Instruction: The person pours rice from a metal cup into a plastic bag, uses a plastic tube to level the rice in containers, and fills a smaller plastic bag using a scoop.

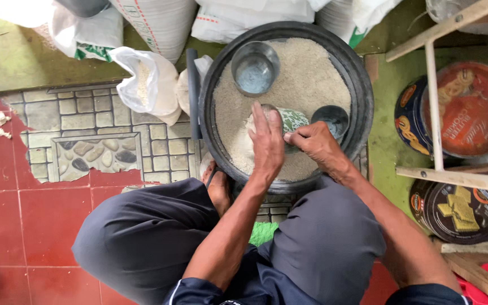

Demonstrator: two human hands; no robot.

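A big black round tub (pixel 362 96) full of white rice sits on the floor between my knees. My left hand (pixel 268 142) lies flat over the heaped top of a green-patterned tin cup (pixel 293 120) that leans in the rice. At the cup's side, my right hand (pixel 318 146) grips it. A metal can (pixel 255 69) stands empty in the rice at the back left. A small dark bowl (pixel 331 120) lies in the rice just right of the cup.
Several white sacks (pixel 159 25) and a plastic bag of rice (pixel 145 85) stand behind and left of the tub. Round biscuit tins (pixel 458 110) sit under a wooden frame (pixel 436 101) at the right. Red tiles (pixel 40 214) cover the floor at left.
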